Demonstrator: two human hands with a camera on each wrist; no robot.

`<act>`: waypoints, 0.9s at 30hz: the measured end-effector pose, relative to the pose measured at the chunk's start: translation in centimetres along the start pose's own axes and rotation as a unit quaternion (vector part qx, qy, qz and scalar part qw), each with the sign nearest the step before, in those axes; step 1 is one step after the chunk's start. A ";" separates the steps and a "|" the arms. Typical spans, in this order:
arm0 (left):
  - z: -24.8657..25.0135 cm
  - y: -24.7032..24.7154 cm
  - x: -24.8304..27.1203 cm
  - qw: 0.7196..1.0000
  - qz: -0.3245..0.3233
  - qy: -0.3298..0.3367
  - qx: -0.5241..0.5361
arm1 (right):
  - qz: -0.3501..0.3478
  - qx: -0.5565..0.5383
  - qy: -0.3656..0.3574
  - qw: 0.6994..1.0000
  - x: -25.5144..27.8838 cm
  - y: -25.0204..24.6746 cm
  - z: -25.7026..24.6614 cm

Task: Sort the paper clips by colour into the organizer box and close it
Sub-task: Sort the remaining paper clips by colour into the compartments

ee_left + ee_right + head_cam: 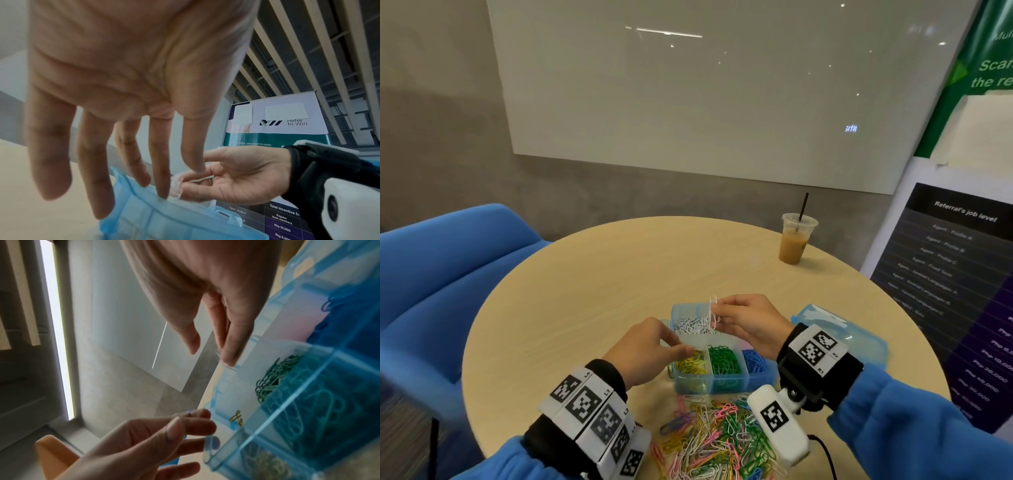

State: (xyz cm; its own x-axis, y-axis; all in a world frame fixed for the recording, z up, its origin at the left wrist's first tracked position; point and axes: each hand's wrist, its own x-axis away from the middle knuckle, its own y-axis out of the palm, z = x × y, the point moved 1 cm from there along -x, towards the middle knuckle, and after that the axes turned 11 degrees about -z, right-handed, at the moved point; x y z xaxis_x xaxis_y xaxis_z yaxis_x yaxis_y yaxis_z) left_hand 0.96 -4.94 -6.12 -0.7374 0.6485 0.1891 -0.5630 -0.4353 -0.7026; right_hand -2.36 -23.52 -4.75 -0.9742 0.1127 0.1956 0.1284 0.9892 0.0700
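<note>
A translucent blue organizer box sits open on a round table, long axis left to right, holding white, yellow, green and blue clips. The right hand pinches white paper clips hanging upright above it. The left hand, fingers loosely spread, hovers beside. A mixed pile lies nearer, partly hidden by wrists.

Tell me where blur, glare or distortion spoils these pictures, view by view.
Head view: sharp on the organizer box, ceiling-light glare on the whiteboard, edges bowed. Left wrist view: the left hand looms, stretched. Right wrist view: motion blur smears the right hand.
</note>
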 end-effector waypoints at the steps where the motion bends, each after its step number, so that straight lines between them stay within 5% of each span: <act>1: 0.1 0.0 0.0 1.000 -0.010 0.000 -0.008 | 0.005 -0.001 0.004 1.000 -0.2 -0.1 0.1; 7: -0.1 -0.7 0.0 0.997 -0.060 0.017 -0.049 | -0.007 0.054 0.007 0.999 0.7 -0.5 -0.5; 13: -0.3 -1.5 0.3 0.994 -0.088 0.035 -0.063 | -0.050 0.252 -0.058 0.965 4.1 -0.8 -2.3; 18: 0.0 -1.6 0.9 0.982 -0.156 0.055 -0.090 | -0.123 0.464 -0.116 0.870 7.6 -1.0 -1.6; 23: 0.6 -1.4 1.3 0.976 -0.174 0.101 -0.078 | -0.173 0.661 -0.041 0.729 8.8 -2.4 0.5; 27: 0.6 -0.8 1.0 0.972 -0.190 0.111 -0.082 | -0.166 0.670 -0.014 0.723 8.9 -3.1 1.6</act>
State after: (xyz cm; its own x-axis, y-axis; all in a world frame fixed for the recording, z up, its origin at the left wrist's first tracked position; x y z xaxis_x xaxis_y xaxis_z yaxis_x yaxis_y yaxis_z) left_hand 0.43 -4.30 -4.94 -0.3785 0.8700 0.3159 -0.6985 -0.0446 -0.7142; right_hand -11.75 -25.45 -4.79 -0.9155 -0.1691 0.3649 -0.3909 0.1610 -0.9062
